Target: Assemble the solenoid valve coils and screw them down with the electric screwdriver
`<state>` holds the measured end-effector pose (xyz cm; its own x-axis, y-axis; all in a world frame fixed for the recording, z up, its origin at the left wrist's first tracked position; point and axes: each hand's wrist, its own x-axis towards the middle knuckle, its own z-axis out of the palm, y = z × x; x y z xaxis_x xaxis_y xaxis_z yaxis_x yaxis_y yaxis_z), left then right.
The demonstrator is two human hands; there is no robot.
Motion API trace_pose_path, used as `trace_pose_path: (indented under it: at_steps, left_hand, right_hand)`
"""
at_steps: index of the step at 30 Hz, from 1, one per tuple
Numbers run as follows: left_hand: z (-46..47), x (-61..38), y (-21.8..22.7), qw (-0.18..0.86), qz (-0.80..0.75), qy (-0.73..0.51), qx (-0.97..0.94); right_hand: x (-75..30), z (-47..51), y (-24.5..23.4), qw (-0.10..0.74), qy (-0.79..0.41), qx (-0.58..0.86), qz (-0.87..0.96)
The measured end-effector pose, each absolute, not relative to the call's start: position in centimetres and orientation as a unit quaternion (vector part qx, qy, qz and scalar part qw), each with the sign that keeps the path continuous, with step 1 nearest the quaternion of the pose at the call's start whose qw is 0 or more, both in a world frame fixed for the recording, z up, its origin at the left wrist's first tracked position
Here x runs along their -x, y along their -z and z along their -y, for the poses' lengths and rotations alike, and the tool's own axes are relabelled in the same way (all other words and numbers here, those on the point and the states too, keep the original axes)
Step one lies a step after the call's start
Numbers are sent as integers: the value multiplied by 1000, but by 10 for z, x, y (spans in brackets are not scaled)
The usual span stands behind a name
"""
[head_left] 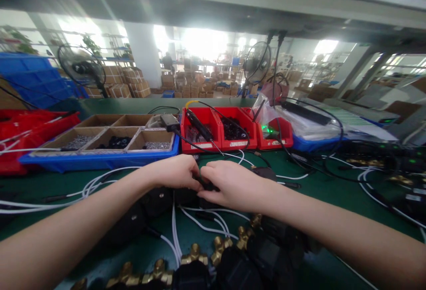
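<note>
Head view: both hands meet over the green bench (326, 188), just in front of the bins. The left hand (181, 172) has its fingers bent around one end of a small black part (208, 186); the right hand (229, 181) pinches the same part between thumb and fingers. Most of the part is hidden by the fingers, so its shape cannot be told.

Black housings (193, 276) lie below and nearer the person, with brass fittings (195, 254) in an uneven row. White cables (175, 228) run over the bench beneath the hands and out to both sides.

Beyond the hands, three red bins (239, 146) stand side by side. A screwdriver (199, 124) lies slanted across the left one, its tip reaching over the front rim; the middle one holds black pieces, and green lights (266, 129) glow at the right one. To their left sits a blue tray (100, 164) with cardboard compartments, the front ones holding small metal pieces at either side and black pieces between. A grey box (169, 122) with a cord rests at the tray's right end. Two fans (258, 61) stand behind the bench, well apart.
</note>
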<state>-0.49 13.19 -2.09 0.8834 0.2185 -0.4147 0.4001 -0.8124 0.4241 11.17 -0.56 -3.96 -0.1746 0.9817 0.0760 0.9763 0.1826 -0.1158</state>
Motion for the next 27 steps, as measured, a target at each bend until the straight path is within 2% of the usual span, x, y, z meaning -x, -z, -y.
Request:
trace_pose_path:
  at_steps: [2,6,8,10,14,21,25,27]
  left_hand:
    - [-134,10,18,312,-170,158,-921]
    - [-124,10,15,513,-243,-14,-823]
    - [-112,4,16,604,-286,-68,-740]
    - [-97,-3,18,648,-323,-74,-686]
    - [-76,-12,19,661,-356,-70,-657]
    - [-65,-22,22,680,-361,-63,-635]
    - [-66,-28,24,639,-349,-58,-683]
    - [-74,-27,24,566,-299,-53,-766]
  right_hand:
    - [-119,7,32,134,-43,654,743]
    - [-124,11,19,320,-14,625,712]
    - [-120,13,16,353,11,585,730]
    - [-115,13,15,329,10,572,751]
    - [-112,14,18,293,-37,599,744]
    - [-120,22,26,357,-79,582,726]
    - [-124,26,26,401,-115,602,681]
    - [-131,30,25,412,-168,617,649]
